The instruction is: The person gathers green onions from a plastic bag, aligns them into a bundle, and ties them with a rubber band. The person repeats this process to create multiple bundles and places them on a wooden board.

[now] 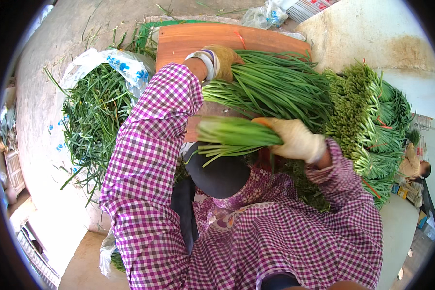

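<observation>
Both of my hands wear work gloves. My right hand [297, 139], blurred by motion, grips a bunch of garlic chives [235, 136] above my knee, its pale ends pointing left. My left hand [223, 63] rests at the left end of a loose pile of chives [275, 85] on a reddish-brown board [203, 36]. Its fingers are partly hidden, so what it holds does not show. Right of the pile stand stacked chive bundles [377, 130] tied with red bands, their cut ends facing left. A red tie [240, 39] lies on the board behind the pile.
At the left stands a white plastic bag [83, 59] heaped with loose chive leaves [94, 116]. Another clear bag [264, 16] and a plastic crate [306, 10] are beyond the board. Another person [413, 165] is at the far right. Scraps litter the floor.
</observation>
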